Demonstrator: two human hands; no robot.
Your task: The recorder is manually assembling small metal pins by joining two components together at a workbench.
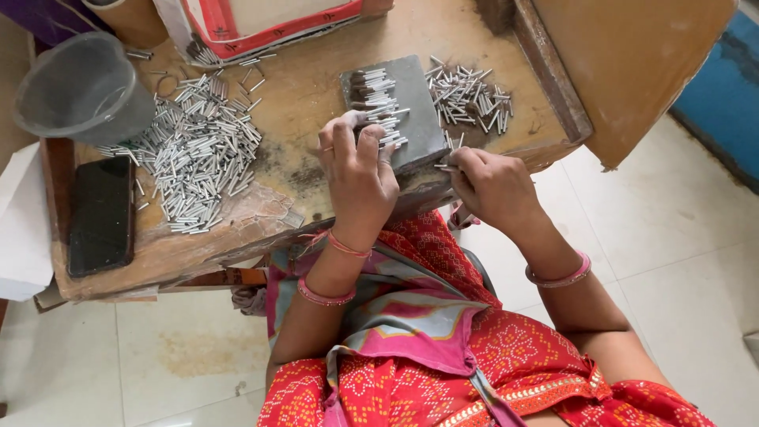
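Head view: left hand (pixel 360 170) lies spread over short silvery metal tubes (pixel 381 107) lined on a grey slab block (pixel 415 111); right hand (pixel 492 186) pinches one tube (pixel 445 167) — light, stiff, likely slippery, best nipped mid-length.

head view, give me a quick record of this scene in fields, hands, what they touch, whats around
setting: worn wooden table over a tiled floor
left hand: left hand lies on a row of small metal tubes on a grey block
right hand: right hand pinches a tube at the block's near edge
big pile: loose metal tubes, left of the block
small pile: more tubes, right of the block
other items: grey plastic cup and black phone at the table's left end
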